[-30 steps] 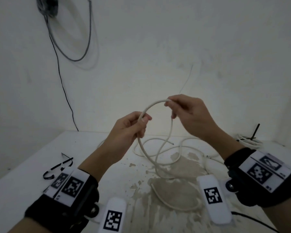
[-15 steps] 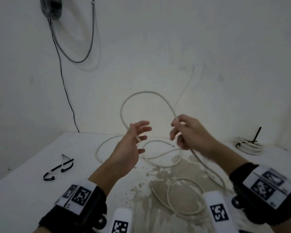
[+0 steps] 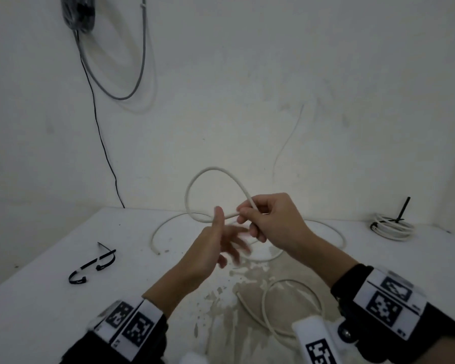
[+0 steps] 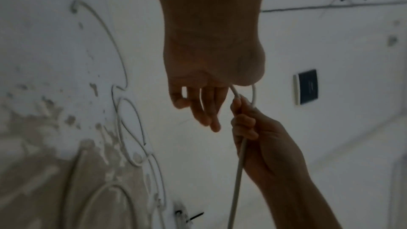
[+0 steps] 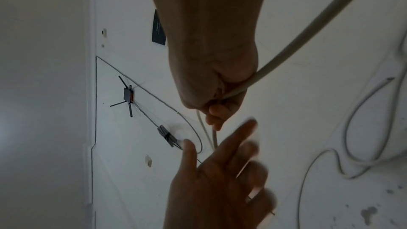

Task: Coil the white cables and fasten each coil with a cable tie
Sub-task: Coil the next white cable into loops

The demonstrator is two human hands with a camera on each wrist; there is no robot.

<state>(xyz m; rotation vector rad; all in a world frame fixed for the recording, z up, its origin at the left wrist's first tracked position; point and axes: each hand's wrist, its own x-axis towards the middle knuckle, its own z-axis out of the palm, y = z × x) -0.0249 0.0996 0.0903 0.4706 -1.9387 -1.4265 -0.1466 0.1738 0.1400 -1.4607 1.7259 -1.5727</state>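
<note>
A white cable (image 3: 195, 179) stands in a raised loop over the table (image 3: 50, 298), and the rest trails in curves on the top (image 3: 294, 282). My right hand (image 3: 247, 216) grips the cable where the loop crosses itself, seen too in the right wrist view (image 5: 218, 111), where the cable (image 5: 308, 32) runs out of the fist. My left hand (image 3: 229, 232) is just left of it, thumb up, fingers spread and blurred, holding nothing. In the left wrist view its fingers (image 4: 204, 114) hang straight beside the right hand (image 4: 244, 121).
Black cable ties (image 3: 92, 264) lie on the table's left part. A coil of white cable with a black tie (image 3: 392, 227) sits at the back right. Grey and black wires (image 3: 139, 61) hang on the wall. The tabletop is stained in the middle (image 3: 237, 298).
My left hand let go of the cable and has moved in towards the right hand. The right hand shifted left to the loop's crossing, and the loop now stands lower and smaller.
</note>
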